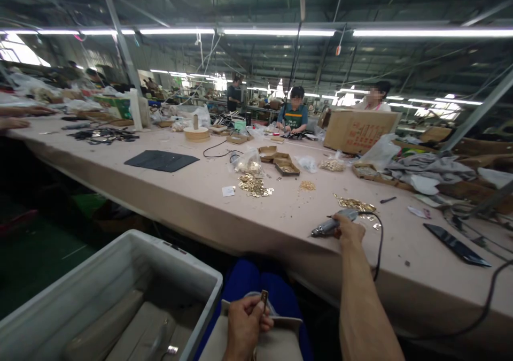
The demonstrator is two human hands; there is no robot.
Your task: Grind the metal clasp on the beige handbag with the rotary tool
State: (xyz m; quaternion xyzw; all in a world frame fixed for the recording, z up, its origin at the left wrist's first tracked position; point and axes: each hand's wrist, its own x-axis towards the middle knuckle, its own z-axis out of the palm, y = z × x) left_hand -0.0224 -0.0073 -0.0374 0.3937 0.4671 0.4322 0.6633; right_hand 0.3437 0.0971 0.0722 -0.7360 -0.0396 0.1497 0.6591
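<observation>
Over my lap, my left hand pinches a small narrow gold-brown metal plate between thumb and fingers. Beneath that hand a beige piece, possibly a bag, rests on my blue-clad legs; its lower part runs out of view. On the right, my right hand is wrapped round a grey corded electric screwdriver at the table's front edge. Its tip points left, and a black cord hangs from its back end. Just behind the tool lies a pile of gold metal pieces.
A grey plastic crate holding beige items stands at my left. The pink table carries more gold plates, tiny screws, a black panel, small open boxes and a carton. A co-worker sits opposite.
</observation>
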